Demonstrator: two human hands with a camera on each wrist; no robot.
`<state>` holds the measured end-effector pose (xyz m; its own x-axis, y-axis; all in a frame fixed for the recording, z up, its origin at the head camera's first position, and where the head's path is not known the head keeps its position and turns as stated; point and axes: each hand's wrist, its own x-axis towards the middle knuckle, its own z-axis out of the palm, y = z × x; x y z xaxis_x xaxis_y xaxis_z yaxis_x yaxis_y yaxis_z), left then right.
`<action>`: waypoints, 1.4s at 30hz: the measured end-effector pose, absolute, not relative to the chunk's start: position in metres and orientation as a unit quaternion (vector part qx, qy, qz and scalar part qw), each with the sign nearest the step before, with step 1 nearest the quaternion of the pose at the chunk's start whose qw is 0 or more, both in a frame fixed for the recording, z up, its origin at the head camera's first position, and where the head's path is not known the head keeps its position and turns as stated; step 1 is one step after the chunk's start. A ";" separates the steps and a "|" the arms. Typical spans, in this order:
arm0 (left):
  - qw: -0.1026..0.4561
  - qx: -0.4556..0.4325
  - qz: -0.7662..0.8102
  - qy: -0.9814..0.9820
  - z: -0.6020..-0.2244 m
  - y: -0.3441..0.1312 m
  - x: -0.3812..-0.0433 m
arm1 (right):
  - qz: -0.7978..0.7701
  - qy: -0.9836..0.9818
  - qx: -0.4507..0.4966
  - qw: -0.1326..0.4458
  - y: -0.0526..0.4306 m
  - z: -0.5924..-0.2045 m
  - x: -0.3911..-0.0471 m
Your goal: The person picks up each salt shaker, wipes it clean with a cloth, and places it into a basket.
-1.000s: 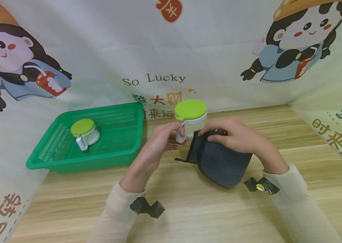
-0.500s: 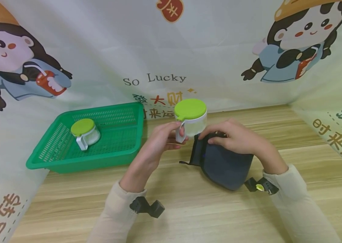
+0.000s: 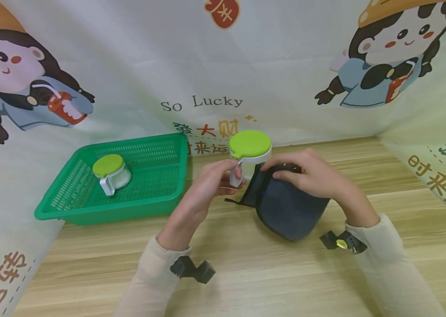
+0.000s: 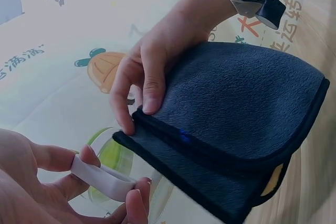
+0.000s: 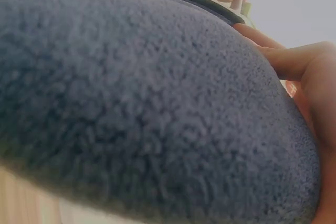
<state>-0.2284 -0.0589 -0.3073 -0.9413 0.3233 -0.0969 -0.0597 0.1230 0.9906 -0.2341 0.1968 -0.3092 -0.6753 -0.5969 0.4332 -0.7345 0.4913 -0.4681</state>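
Note:
In the head view my left hand [image 3: 205, 188] grips the white handle [image 3: 236, 176] of a clear seasoning jar with a lime-green lid [image 3: 250, 144], held upright. The left wrist view shows fingers curled round that handle [image 4: 102, 178]. My right hand [image 3: 311, 177] pinches a folded dark grey cleaning cloth [image 3: 292, 210] between thumb and fingers. The cloth has black edging and a small loop, and its upper edge lies against or just in front of the jar's side, hiding part of it. In the right wrist view the cloth [image 5: 152, 98] fills most of the picture.
A green plastic basket [image 3: 128, 213] stands on the left of the wooden table [image 3: 254, 281]. Inside it, a second jar with a green lid [image 3: 108, 166] and white handle sits towards the left. A printed white sheet [image 3: 286, 79] hangs behind the table and along its sides.
The cloth shifted slightly right and down half a second ago, then back left and up against the jar. The jar and left hand have barely moved; both grips are unchanged.

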 end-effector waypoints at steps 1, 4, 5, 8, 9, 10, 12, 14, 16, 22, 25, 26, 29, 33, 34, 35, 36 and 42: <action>0.145 0.090 0.656 0.735 -0.307 -0.059 -0.228 | 0.319 -0.858 0.389 0.105 0.197 -0.309 -0.234; 0.143 0.091 0.656 0.736 -0.307 -0.060 -0.228 | 0.310 -0.864 0.387 0.088 0.198 -0.309 -0.234; 0.143 0.092 0.655 0.736 -0.307 -0.060 -0.228 | 0.307 -0.866 0.386 0.081 0.198 -0.309 -0.234; 0.143 0.092 0.656 0.735 -0.306 -0.060 -0.227 | 0.298 -0.871 0.385 0.063 0.198 -0.310 -0.235; 0.143 0.092 0.658 0.734 -0.306 -0.061 -0.227 | 0.295 -0.873 0.385 0.057 0.198 -0.310 -0.235; 0.142 0.091 0.659 0.733 -0.306 -0.061 -0.227 | 0.294 -0.874 0.384 0.051 0.197 -0.311 -0.235; 0.142 0.090 0.663 0.730 -0.305 -0.061 -0.227 | 0.289 -0.876 0.383 0.040 0.197 -0.312 -0.235; 0.141 0.089 0.666 0.727 -0.305 -0.061 -0.227 | 0.286 -0.879 0.381 0.030 0.197 -0.313 -0.236; 0.140 0.089 0.666 0.727 -0.304 -0.061 -0.227 | 0.285 -0.880 0.378 0.024 0.197 -0.314 -0.237; 0.142 0.088 0.664 0.729 -0.305 -0.060 -0.228 | 0.281 -0.884 0.372 0.030 0.198 -0.316 -0.238; 0.142 0.087 0.663 0.730 -0.306 -0.061 -0.228 | 0.282 -0.885 0.368 0.041 0.197 -0.315 -0.238; 0.143 0.087 0.662 0.731 -0.306 -0.061 -0.228 | 0.283 -0.885 0.367 0.046 0.197 -0.314 -0.237; 0.143 0.088 0.660 0.732 -0.307 -0.060 -0.228 | 0.288 -0.884 0.364 0.064 0.198 -0.313 -0.236; 0.146 0.090 0.660 0.732 -0.308 -0.060 -0.228 | 0.298 -0.874 0.371 0.096 0.199 -0.311 -0.235; 0.147 0.090 0.659 0.732 -0.308 -0.060 -0.228 | 0.301 -0.870 0.375 0.104 0.199 -0.311 -0.235; 0.149 0.091 0.660 0.731 -0.308 -0.059 -0.228 | 0.304 -0.867 0.379 0.111 0.199 -0.311 -0.235; 0.150 0.091 0.660 0.731 -0.308 -0.059 -0.228 | 0.306 -0.863 0.383 0.118 0.199 -0.310 -0.235; 0.151 0.093 0.660 0.730 -0.307 -0.058 -0.227 | 0.305 -0.860 0.390 0.126 0.201 -0.308 -0.234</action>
